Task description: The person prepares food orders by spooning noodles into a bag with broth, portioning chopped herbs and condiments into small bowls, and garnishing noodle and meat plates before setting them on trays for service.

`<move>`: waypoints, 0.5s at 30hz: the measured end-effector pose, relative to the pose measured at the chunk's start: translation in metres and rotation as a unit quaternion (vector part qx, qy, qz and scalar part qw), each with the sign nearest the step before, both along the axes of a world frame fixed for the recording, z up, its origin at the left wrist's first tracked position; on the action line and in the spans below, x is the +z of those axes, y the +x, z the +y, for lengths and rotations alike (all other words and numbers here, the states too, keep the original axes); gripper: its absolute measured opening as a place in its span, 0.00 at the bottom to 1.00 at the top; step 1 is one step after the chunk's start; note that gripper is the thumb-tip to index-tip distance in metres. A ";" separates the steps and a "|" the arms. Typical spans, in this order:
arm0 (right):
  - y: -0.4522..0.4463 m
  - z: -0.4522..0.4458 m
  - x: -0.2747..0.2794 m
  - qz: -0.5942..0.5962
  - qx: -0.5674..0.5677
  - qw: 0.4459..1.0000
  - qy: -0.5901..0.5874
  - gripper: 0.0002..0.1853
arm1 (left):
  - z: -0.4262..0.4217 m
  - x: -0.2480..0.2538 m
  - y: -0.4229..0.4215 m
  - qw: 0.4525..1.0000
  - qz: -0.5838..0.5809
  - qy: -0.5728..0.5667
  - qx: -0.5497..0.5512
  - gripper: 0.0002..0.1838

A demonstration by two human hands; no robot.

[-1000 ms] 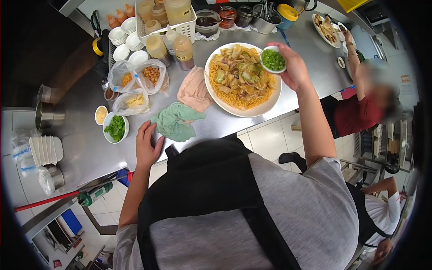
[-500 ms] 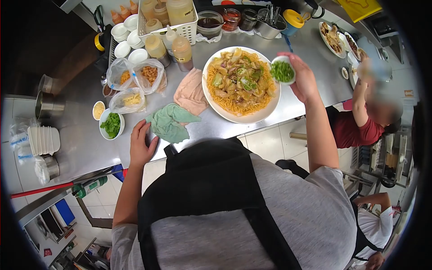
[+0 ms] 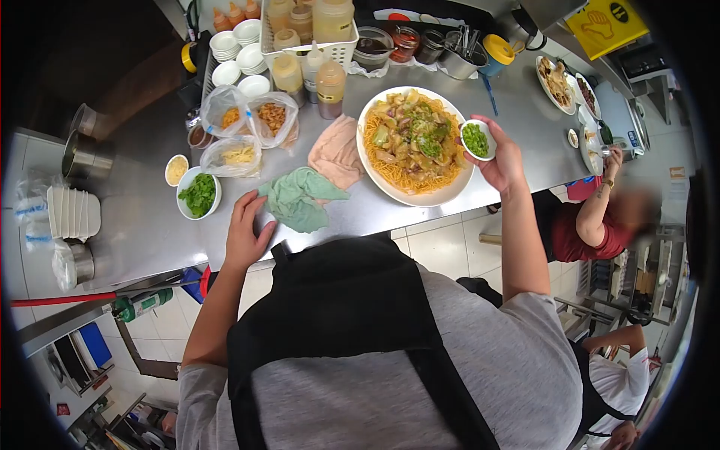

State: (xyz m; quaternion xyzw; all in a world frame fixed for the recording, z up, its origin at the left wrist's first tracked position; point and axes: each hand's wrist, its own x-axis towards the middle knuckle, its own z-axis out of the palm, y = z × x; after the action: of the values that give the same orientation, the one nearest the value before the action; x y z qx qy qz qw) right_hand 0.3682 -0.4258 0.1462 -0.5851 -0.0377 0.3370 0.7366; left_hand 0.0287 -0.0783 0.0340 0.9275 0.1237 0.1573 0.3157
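My right hand (image 3: 504, 163) grips a small white bowl (image 3: 491, 142) at the right rim of a large white plate (image 3: 420, 201). Chopped green onion (image 3: 473, 139) lies in the bowl. The plate carries crispy yellow noodles (image 3: 390, 174) under a glossy topping (image 3: 401, 124) of meat and vegetables, with chopped green scattered on its right part. Resting on the steel counter's front edge, my left hand (image 3: 244, 234) is empty, fingers apart, beside a crumpled green cloth (image 3: 298, 201). A pink cloth (image 3: 335, 154) lies between the green cloth and the plate.
On the left are a bowl of green herbs (image 3: 198, 196) and bagged toppings (image 3: 229, 156). Sauce bottles (image 3: 330, 88) and a white basket (image 3: 347, 54) stand behind. Filled plates (image 3: 555, 82) sit at the right, near a person in a red shirt (image 3: 592, 231).
The small bowl has less green onion in it, and more chopped green lies on the topping. The bowl is less tipped. My view has shifted; my left hand stays on the counter edge.
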 end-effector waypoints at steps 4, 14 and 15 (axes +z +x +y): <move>-0.053 0.036 -0.011 0.054 -0.080 0.989 0.114 0.21 | -0.002 0.013 0.004 0.996 -0.074 -0.044 0.002 0.28; -0.216 0.217 -0.034 0.200 0.079 0.958 0.188 0.19 | -0.006 0.108 0.032 0.978 -0.085 -0.146 -0.123 0.52; -0.225 0.231 -0.026 0.192 0.091 0.959 0.190 0.19 | 0.002 0.108 0.025 0.982 -0.079 -0.130 -0.116 0.52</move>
State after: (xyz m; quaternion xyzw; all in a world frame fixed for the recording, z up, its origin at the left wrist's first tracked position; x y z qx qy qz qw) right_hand 0.1432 -0.1947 0.1201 -0.3529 -0.0119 0.4952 0.7938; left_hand 0.0538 -0.0760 0.1418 0.8711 0.0098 0.1752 0.4588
